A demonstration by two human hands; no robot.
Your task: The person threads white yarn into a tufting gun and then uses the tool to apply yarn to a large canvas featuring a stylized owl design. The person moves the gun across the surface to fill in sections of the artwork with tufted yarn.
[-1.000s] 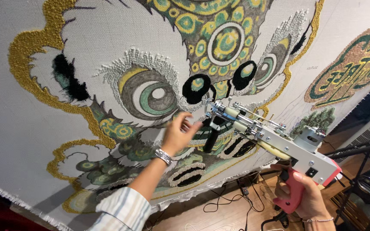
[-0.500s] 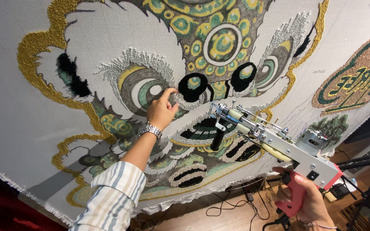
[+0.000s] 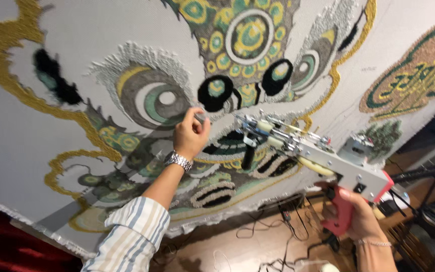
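The left hand (image 3: 190, 135) is raised against the cloth (image 3: 41, 151), its fingers curled in and pinched together at the tips on a small pale tuft of yarn (image 3: 201, 118) just below the round grey-and-green eye (image 3: 154, 100) of the design; whether the tuft is loose or fixed in the pile I cannot tell. A metal link watch (image 3: 178, 160) circles the wrist, and a striped shirt sleeve (image 3: 132, 234) covers the forearm. The right hand (image 3: 361, 221) sits low at the right, fingers wrapped tight around the red plastic grip (image 3: 342, 214) of a tufting gun (image 3: 308, 148), which it holds up with the tip near the cloth, just right of the left hand. The gun's body is flat grey metal, boxy at the back (with small gears, rods and cream-coloured rollers along the top), narrowing to a thin metal nose. The cloth is a smooth pale woven sheet stretched taut, and the tufted design on it stands out in rough, looped pile: gold outlines, shaggy black patches (image 3: 51, 80), fuzzy grey fringes round the eyes, and green-and-yellow rings. Below it lie a wooden floor (image 3: 258, 247) and tangled black cables (image 3: 278, 226).
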